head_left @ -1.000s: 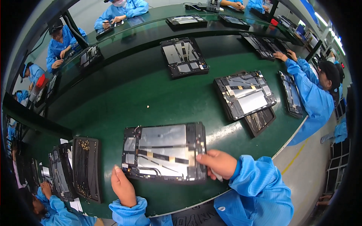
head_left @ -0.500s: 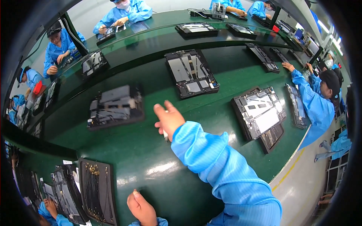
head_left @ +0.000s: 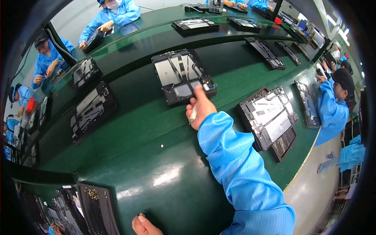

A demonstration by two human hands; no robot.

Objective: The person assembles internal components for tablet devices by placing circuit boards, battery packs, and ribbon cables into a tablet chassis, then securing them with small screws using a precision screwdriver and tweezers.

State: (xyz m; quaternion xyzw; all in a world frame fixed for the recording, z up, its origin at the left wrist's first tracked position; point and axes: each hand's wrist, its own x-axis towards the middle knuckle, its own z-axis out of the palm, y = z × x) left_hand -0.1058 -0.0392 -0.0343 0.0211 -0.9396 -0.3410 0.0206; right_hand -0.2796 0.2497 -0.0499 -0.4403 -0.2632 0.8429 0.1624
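My right hand (head_left: 201, 107) reaches out over the green bench, its thumb over the near edge of an opened tablet-like device (head_left: 168, 74) with silver battery panels in a black frame. Whether the thumb presses on the device I cannot tell. Its other fingers curl around a small white thing (head_left: 192, 114), mostly hidden in the palm. At the lower edge my left hand (head_left: 145, 226) is closed, fingertips pinched together; what they may hold is hidden. Another opened device (head_left: 92, 109) lies farther left, and a third (head_left: 270, 113) rests at the right on a dark tray (head_left: 284, 145).
A black tray of thin cables (head_left: 107, 196) lies lower left beside stacked device parts (head_left: 66, 207). A tiny pale bit (head_left: 162, 146) sits on the bench (head_left: 156, 164). A raised dark ledge (head_left: 129, 58) crosses behind, with co-workers beyond it. Another person (head_left: 333, 98) works at right.
The left device, blurred before, now lies farther left and turned, apart from my hand. My right hand has moved right to the middle device. The view has shifted a little.
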